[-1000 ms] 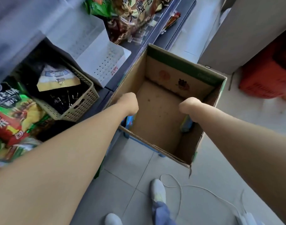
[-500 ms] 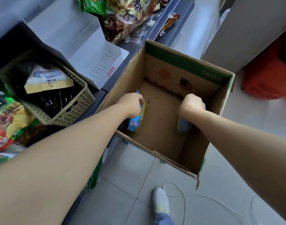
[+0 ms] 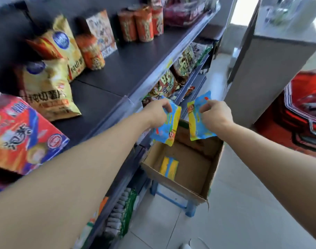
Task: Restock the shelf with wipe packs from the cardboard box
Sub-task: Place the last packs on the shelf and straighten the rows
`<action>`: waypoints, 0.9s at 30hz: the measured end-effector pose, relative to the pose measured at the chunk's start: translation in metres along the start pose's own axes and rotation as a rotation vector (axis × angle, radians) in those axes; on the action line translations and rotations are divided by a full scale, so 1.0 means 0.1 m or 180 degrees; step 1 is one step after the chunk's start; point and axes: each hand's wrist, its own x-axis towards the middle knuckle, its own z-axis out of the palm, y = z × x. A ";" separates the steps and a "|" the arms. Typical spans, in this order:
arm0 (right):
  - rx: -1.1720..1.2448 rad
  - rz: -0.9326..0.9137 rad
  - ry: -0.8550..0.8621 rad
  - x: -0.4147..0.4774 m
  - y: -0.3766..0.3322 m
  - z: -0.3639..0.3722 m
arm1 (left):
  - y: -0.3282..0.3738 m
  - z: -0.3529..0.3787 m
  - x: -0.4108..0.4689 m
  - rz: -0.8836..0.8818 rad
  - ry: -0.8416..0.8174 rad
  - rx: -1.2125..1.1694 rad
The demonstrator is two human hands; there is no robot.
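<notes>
Above the left side of the cardboard box, my left hand pinched a wipe pack by its top edge, fingers curled. Above the box's far side, my right hand pinched a second pack likewise, and a third pack lay flat inside the box. I judged this the carry step: both needed swinging up and left of the box onto the shelf.

Wipe pack in cardboard box — shelf at its left.
</notes>
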 end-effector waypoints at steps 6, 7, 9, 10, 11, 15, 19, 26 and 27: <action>0.0635 -0.0392 0.0500 -0.66 -1.08 -0.75 | 0.66 -1.18 -1.05 0.0318 0.0718 0.0226; 0.0732 -0.0509 0.0575 -0.77 -1.27 -0.83 | 0.74 -1.37 -1.24 0.0352 0.0840 0.0291; 0.0870 -0.0799 0.0691 -1.02 -1.67 -0.97 | 0.84 -1.75 -1.64 0.0404 0.1113 0.0381; 0.0910 -0.0965 0.0725 -1.14 -1.88 -1.03 | 0.88 -1.93 -1.85 0.0418 0.1237 0.0414; 0.0924 -0.1131 0.0742 -1.27 -2.09 -1.08 | 0.91 -2.11 -2.06 0.0413 0.1360 0.0453; 0.1041 -0.1811 0.0684 -1.80 -2.90 -1.15 | 0.85 -2.67 -2.87 0.0313 0.1976 0.0605; 0.1125 -0.2539 0.0420 -2.28 -3.55 -0.96 | 0.56 -3.06 -3.57 0.0128 0.2465 0.0702; 0.0861 -0.3805 -0.0360 -3.00 -4.36 -0.42 | -0.06 -3.46 -4.67 -0.0795 0.3142 0.0713; 0.0828 -0.3981 -0.0496 -3.09 -4.43 -0.36 | -0.14 -3.49 -4.80 -0.0985 0.3231 0.0735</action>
